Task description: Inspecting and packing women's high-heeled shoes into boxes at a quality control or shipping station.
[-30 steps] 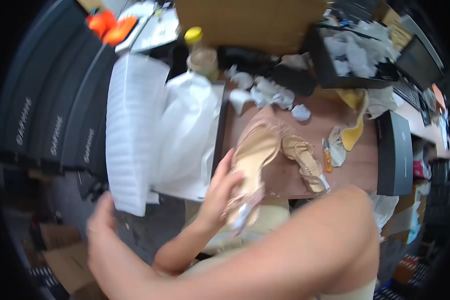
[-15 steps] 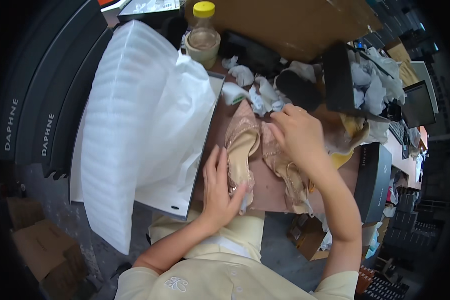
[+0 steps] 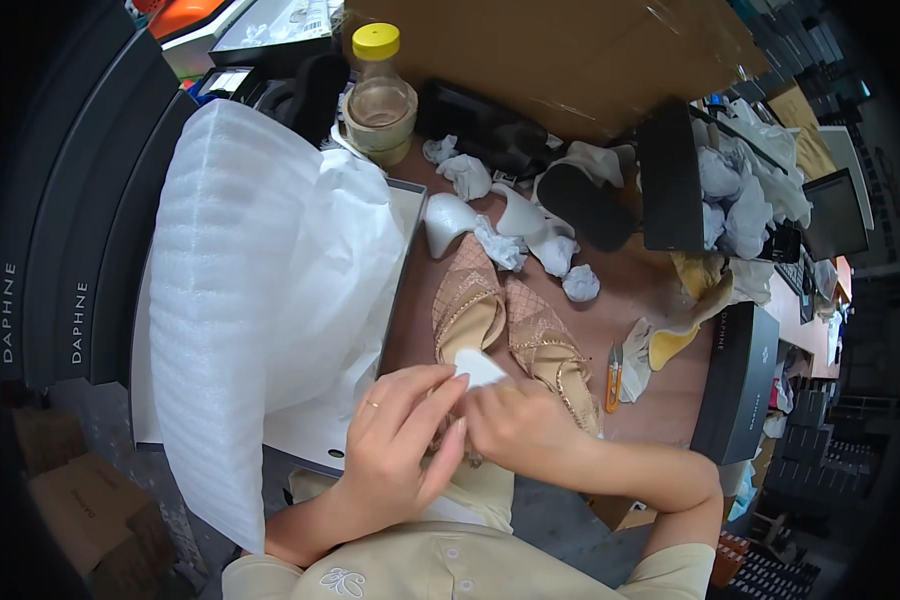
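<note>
Two pink pointed-toe shoes with beige insoles and sparkling trim lie side by side on the table: the left shoe (image 3: 467, 290) and the right shoe (image 3: 545, 340). Above the heel end of the left shoe, a small flat white piece (image 3: 478, 368), too plain to name further, is pinched between my two hands. My left hand (image 3: 395, 425), with a ring on one finger, grips its left side with the fingertips. My right hand (image 3: 525, 420) is curled at its right side, its fingertips partly hidden. The hands cover the heel of the left shoe.
An open box (image 3: 395, 290) with white tissue and foam wrap (image 3: 210, 300) stands at left. Crumpled paper (image 3: 580, 284), a white moulded insert (image 3: 450, 220) and a yellow-capped bottle (image 3: 377, 90) sit beyond the shoes. Orange-handled snips (image 3: 614, 378) lie right, before a dark shoebox (image 3: 740, 380).
Both hands have left the shoes and come together nearer to me, now holding the white piece. A crumpled paper ball now lies beyond the right shoe. My view has shifted slightly.
</note>
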A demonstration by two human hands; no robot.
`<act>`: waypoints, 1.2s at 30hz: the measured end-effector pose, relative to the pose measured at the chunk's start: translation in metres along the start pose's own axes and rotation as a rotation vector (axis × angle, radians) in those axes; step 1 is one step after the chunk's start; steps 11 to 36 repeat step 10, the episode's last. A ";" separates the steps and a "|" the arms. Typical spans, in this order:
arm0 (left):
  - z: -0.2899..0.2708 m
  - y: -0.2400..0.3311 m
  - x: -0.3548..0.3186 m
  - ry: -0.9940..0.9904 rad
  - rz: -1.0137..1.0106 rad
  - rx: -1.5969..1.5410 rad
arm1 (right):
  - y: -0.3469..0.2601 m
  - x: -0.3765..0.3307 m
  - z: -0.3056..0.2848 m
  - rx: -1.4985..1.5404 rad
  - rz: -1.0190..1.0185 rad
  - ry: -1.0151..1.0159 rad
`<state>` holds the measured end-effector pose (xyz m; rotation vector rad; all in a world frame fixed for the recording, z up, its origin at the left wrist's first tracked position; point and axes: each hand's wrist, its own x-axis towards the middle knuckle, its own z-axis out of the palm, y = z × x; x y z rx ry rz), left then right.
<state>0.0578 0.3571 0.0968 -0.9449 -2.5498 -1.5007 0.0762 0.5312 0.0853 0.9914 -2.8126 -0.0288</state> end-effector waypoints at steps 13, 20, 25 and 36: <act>0.026 -0.001 -0.016 -0.416 -0.100 0.337 | 0.049 0.021 0.072 0.250 0.169 0.014; 0.026 -0.001 -0.016 -0.416 -0.100 0.337 | 0.049 0.021 0.072 0.250 0.169 0.014; 0.026 -0.001 -0.016 -0.416 -0.100 0.337 | 0.049 0.021 0.072 0.250 0.169 0.014; 0.026 -0.001 -0.016 -0.416 -0.100 0.337 | 0.049 0.021 0.072 0.250 0.169 0.014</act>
